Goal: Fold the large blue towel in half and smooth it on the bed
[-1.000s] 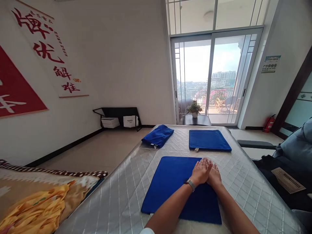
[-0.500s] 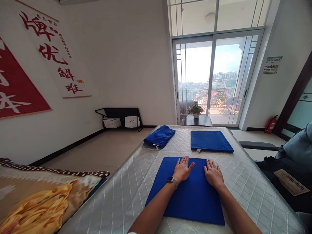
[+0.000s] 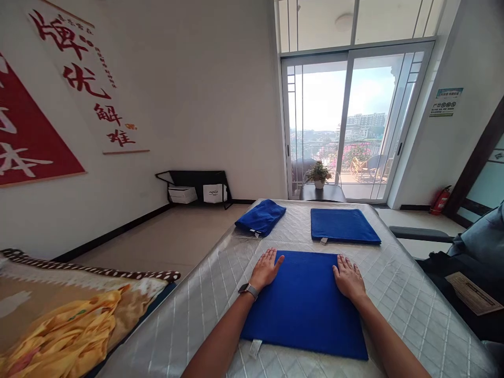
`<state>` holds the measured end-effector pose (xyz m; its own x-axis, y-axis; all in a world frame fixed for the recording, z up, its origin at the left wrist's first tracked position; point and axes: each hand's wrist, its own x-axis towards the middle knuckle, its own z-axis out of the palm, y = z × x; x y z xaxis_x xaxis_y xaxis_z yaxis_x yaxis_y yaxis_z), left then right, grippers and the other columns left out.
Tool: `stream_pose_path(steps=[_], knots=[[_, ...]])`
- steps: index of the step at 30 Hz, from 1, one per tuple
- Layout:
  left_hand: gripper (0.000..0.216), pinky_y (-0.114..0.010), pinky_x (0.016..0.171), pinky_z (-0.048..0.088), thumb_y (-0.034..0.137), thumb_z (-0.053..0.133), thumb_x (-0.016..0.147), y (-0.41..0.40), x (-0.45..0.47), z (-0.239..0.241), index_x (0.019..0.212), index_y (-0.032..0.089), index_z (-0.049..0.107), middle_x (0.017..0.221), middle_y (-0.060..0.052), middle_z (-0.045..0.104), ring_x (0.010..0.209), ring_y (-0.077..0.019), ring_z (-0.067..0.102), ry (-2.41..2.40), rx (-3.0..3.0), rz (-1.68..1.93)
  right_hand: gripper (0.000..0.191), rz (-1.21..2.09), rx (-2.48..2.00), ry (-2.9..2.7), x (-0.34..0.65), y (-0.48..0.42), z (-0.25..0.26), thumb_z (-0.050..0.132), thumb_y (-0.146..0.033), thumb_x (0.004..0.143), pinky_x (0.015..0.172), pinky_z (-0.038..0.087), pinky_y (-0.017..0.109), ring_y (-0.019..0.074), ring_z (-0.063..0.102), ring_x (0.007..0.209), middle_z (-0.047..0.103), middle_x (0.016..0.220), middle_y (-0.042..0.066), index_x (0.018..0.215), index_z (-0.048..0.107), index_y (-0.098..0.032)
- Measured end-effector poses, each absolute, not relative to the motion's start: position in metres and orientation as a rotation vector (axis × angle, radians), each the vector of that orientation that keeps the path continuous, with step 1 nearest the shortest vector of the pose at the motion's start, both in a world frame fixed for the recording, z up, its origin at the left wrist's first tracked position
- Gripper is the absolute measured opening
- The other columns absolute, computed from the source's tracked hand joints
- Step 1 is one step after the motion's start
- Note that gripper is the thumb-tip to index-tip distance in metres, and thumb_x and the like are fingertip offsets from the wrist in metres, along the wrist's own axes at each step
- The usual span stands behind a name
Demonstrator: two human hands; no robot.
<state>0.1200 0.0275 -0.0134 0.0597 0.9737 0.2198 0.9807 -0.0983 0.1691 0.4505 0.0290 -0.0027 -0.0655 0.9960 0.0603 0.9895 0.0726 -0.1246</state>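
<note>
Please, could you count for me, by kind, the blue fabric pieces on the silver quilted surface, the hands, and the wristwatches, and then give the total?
Blue fabric pieces: 3 (near piece, far-left piece, far-right piece)
Hands: 2 (left hand, right hand)
Wristwatches: 1 (watch on the left wrist)
Total: 6

The left hand lies with fingers extended at the far left corner of a flat blue cloth, the right hand at its far right corner. Beyond, on the quilted mattress, lie a rumpled blue bundle and a squared blue pad.
</note>
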Motion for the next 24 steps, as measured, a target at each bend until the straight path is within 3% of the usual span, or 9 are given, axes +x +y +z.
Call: stream_pose_path(steps=[15, 24], knots=[[0.083, -0.044, 0.120, 0.021, 0.067, 0.009, 0.098, 0.0297, 0.1141, -0.0138, 0.152, 0.010, 0.035, 0.158, -0.014, 0.035, 0.148, -0.0263, 0.025, -2.105, -2.318, -0.477, 0.064, 0.036, -2.083, -2.195, 0.4497, 0.0334, -0.0046, 0.020, -0.045, 0.100, 0.121, 0.007, 0.042, 0.0197, 0.018, 0.149, 0.023, 0.163, 0.005, 0.158, 0.021, -0.017], [0.087, -0.043, 0.122, 0.018, 0.070, 0.008, 0.096, 0.0287, 0.1177, -0.0135, 0.154, 0.010, 0.032, 0.160, -0.012, 0.030, 0.149, -0.0260, 0.022, -2.154, -2.292, -0.421, 0.068, 0.138, -2.082, -2.241, 0.4501, 0.0310, -0.0007, 0.015, -0.053, 0.099, 0.121, 0.003, 0.044, 0.0211, 0.008, 0.151, 0.014, 0.165, -0.001, 0.159, 0.012, -0.020]])
